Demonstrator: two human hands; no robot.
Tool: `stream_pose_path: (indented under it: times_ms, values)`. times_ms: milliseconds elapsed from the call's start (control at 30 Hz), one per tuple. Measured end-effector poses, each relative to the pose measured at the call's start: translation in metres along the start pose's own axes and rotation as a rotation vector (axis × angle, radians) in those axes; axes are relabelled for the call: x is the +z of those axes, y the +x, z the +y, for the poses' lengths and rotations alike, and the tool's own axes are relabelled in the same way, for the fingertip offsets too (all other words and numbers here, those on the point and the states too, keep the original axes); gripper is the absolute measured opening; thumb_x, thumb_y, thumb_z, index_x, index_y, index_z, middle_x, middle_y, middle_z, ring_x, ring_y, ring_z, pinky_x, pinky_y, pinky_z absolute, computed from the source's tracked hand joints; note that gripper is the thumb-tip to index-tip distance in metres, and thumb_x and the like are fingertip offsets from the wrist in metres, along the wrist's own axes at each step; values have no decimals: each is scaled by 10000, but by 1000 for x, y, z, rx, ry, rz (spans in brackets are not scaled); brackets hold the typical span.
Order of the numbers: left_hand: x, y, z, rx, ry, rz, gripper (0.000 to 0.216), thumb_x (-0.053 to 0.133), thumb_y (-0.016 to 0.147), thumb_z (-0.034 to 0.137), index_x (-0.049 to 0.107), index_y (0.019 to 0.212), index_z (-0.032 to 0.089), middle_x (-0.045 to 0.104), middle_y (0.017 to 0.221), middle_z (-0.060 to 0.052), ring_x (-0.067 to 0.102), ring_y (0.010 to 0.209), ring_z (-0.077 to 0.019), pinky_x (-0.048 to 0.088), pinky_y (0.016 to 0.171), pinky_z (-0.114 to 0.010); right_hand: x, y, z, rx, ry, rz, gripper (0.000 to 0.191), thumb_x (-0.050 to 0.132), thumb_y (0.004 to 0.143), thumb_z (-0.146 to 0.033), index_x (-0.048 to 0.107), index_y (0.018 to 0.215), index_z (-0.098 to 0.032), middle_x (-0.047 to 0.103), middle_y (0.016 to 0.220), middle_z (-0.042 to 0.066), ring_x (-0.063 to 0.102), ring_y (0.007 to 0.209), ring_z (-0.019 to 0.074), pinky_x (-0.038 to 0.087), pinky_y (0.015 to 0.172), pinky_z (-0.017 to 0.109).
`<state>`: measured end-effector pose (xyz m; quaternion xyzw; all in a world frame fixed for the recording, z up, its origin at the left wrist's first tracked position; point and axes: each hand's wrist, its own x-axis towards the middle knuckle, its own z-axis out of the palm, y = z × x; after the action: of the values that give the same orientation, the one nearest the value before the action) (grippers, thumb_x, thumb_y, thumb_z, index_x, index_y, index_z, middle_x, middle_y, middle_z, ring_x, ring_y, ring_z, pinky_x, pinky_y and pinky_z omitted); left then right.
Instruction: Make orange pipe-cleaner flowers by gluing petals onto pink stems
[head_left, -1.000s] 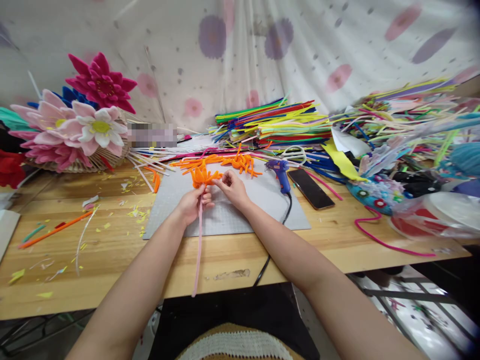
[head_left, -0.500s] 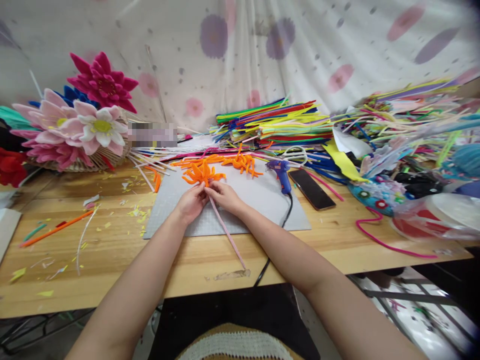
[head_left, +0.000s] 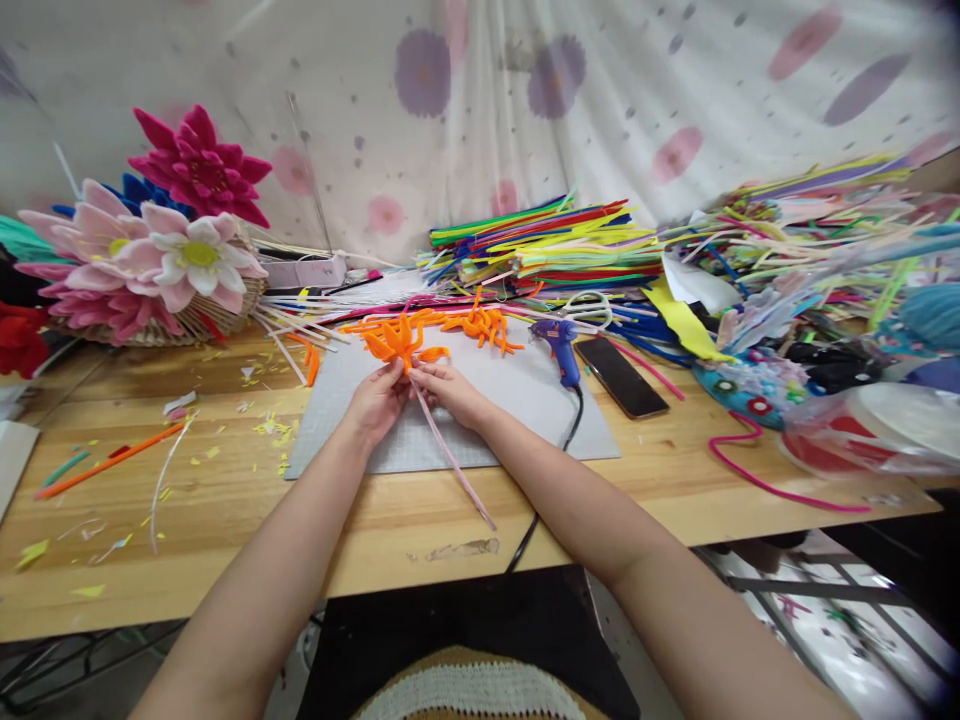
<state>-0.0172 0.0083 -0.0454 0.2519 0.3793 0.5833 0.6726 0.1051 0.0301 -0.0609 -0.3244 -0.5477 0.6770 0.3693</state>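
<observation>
both hands meet at the far middle of the grey mat [head_left: 525, 410]. the left hand [head_left: 375, 400] is closed, its fingers curled round the base of the orange flower head [head_left: 397, 342], which fans out at twelve o'clock just above the knuckles. the right hand [head_left: 450, 385] is closed too, thumb and fingertips pinching the top of the pink stem [head_left: 454, 455] right where it joins the orange. from there the stem runs down toward five o'clock, across the mat and onto the bare table [head_left: 225, 480].

as it looks, the head is already gathered and sitting on its stem, and the hands are working the joint. how firmly the joint is bound cannot be told, as the fingers hide it. loose orange pieces [head_left: 480, 325] lie unattached at one o'clock from the hands, so some petals may be left to add.

the glue gun [head_left: 561, 345] rests at two o'clock, near the right hand but untouched, with a phone [head_left: 622, 378] beside it. a heap of pipe cleaners [head_left: 547, 245] lies beyond, and felt flowers [head_left: 150, 250] stand far off at ten o'clock.
</observation>
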Motion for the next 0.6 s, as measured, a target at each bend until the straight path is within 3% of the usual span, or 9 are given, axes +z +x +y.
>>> stream_pose_path:
  times_ms: [133, 367, 600]
  values:
    - [-1, 0, -1, 34, 45, 12, 82, 643, 725, 159, 624, 676, 96, 619, 590, -17, 495, 449, -56, 396, 467, -184, 4, 1, 1, -58, -93, 12, 370, 602, 696, -511, 531, 631, -153, 532, 576, -44, 382, 459, 39, 289, 461, 194]
    - [2, -3, -4, 5, 102, -89, 259, 583, 790, 316, 600, 620, 122, 503, 437, 7, 482, 409, -81, 419, 465, -206, 6, 5, 4, -17, -49, 45, 351, 549, 766, -466, 494, 603, -160, 508, 508, -55, 402, 427, 41, 300, 454, 190]
    - [0, 0, -4, 13, 140, -78, 319, 560, 794, 385, 574, 606, 128, 381, 358, 39, 437, 349, -110, 387, 399, -236, 8, 5, 3, 19, 36, -1, 325, 588, 750, -439, 562, 622, -142, 581, 585, -26, 466, 462, 42, 357, 478, 186]
